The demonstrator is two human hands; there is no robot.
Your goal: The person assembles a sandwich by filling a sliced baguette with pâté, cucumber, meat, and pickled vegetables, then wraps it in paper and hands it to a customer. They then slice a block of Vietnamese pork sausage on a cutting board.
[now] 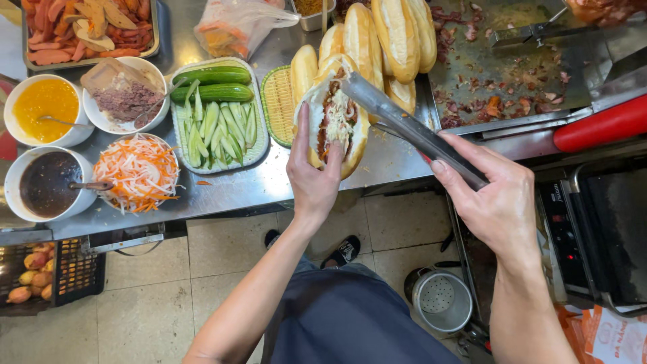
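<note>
left hand (313,176) cups an open filled baguette (335,120); right hand (497,200) squeezes metal tongs (411,128) whose tips touch the filling

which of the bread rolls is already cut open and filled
The roll in the left hand: this split roll shows meat and shreds inside, with the tongs at it. The stacked rolls behind are whole.

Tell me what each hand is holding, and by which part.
Left hand cups the filled sandwich from underneath; right hand grips the metal tongs near their back end.
</note>
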